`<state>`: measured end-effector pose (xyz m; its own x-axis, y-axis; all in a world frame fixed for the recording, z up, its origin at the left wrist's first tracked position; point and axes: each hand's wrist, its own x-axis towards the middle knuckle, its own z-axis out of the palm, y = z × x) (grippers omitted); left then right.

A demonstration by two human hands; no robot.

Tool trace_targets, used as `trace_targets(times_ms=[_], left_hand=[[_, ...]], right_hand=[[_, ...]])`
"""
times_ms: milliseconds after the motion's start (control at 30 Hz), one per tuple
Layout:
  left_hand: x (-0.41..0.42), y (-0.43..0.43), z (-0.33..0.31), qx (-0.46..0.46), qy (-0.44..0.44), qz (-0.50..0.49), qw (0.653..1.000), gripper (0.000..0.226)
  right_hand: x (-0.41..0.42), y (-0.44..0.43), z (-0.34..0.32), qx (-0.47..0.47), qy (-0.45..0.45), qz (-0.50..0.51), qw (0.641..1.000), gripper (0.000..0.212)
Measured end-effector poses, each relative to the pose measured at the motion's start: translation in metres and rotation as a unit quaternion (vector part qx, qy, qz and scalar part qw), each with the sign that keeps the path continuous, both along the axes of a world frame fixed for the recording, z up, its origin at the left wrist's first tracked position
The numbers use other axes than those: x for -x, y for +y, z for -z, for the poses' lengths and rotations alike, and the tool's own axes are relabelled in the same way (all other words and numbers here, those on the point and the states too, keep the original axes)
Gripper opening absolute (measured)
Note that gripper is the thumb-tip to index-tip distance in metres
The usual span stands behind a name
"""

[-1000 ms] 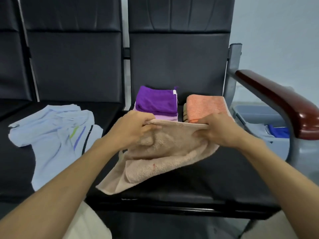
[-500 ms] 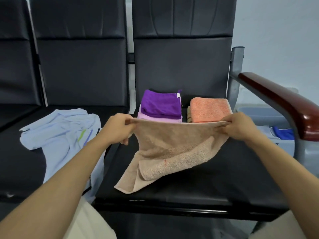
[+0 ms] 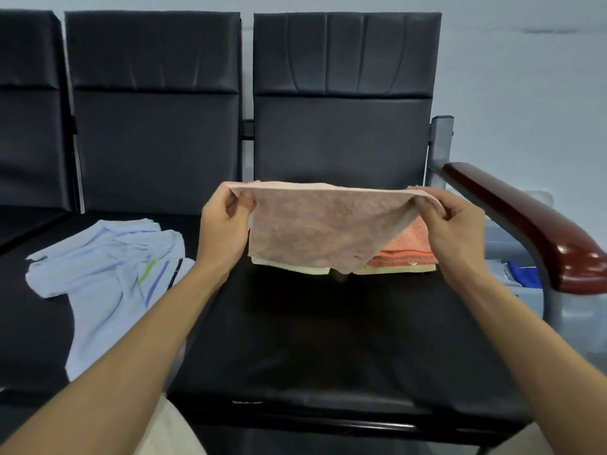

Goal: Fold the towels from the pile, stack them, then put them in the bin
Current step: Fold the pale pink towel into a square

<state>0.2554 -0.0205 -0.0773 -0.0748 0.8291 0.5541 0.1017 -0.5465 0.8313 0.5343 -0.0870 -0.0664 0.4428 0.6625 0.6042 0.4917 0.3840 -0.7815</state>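
A beige towel (image 3: 315, 228) hangs in the air over the right seat, stretched by its top edge. My left hand (image 3: 223, 224) pinches its left corner and my right hand (image 3: 453, 228) pinches its right corner. Behind it, a folded orange towel (image 3: 410, 247) lies on a stack whose pale yellow bottom layer (image 3: 394, 269) shows at the seat's back. A second stack to its left is hidden except for a pale yellow edge (image 3: 289, 267). A grey bin (image 3: 512, 244) stands on the floor past the armrest, with blue cloth (image 3: 525, 274) in it.
A light blue striped towel (image 3: 108, 270) lies crumpled on the middle seat. The black right seat (image 3: 328, 339) stretches in front of the stacks. A dark red armrest (image 3: 532, 224) on a grey metal frame stands between that seat and the bin.
Both hands have lifted the beige towel off the seat and spread it wide by its top edge. It now hangs free and covers the purple stack behind it.
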Motion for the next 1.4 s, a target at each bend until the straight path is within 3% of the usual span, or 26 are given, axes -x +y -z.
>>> trace_targets(times_ms=[133,200,267,333,433,500,567,667,867,933,1033,1167,1400], left_hand=[[0.016,-0.004,0.005,0.012,0.112,-0.019,0.993,0.017],[0.028,0.001,0.012,0.05,0.223,-0.035,0.973,0.019],[0.036,0.002,0.016,0.079,0.31,-0.001,0.947,0.028],[0.039,-0.003,0.019,0.119,0.344,0.095,0.927,0.034],[0.041,-0.012,0.024,0.235,0.369,0.23,0.87,0.041],[0.041,-0.017,0.03,0.303,0.416,0.278,0.811,0.049],[0.039,-0.021,0.031,0.353,0.437,0.308,0.768,0.041],[0.038,-0.019,0.037,0.384,0.403,0.32,0.766,0.023],[0.028,-0.011,0.052,0.368,0.364,0.243,0.82,0.024],[0.02,-0.009,0.058,0.368,0.363,0.206,0.831,0.02],[0.007,-0.005,0.064,0.371,0.379,0.179,0.829,0.02],[0.002,-0.002,0.069,0.387,0.417,0.184,0.801,0.013],[0.002,0.009,0.087,0.344,0.462,0.104,0.811,0.021]], right_hand=[[-0.011,-0.018,0.0,0.06,-0.104,-0.077,0.99,0.018],[-0.02,-0.025,0.002,0.149,-0.206,-0.121,0.96,0.013],[-0.028,-0.031,0.005,0.254,-0.268,-0.179,0.912,0.019],[-0.032,-0.038,0.012,0.368,-0.281,-0.249,0.851,0.028],[-0.03,-0.045,0.023,0.524,-0.253,-0.337,0.74,0.014],[-0.029,-0.047,0.027,0.577,-0.242,-0.367,0.689,0.007],[-0.028,-0.045,0.028,0.592,-0.237,-0.387,0.667,0.01],[-0.026,-0.042,0.028,0.595,-0.229,-0.356,0.683,0.013],[-0.021,-0.013,0.051,0.477,-0.367,-0.137,0.787,0.022],[-0.021,0.002,0.068,0.456,-0.367,-0.077,0.807,0.023],[-0.022,0.016,0.096,0.484,-0.331,-0.017,0.81,0.025],[-0.024,0.025,0.117,0.498,-0.302,0.017,0.813,0.025],[-0.024,0.029,0.124,0.489,-0.259,0.04,0.832,0.017]])
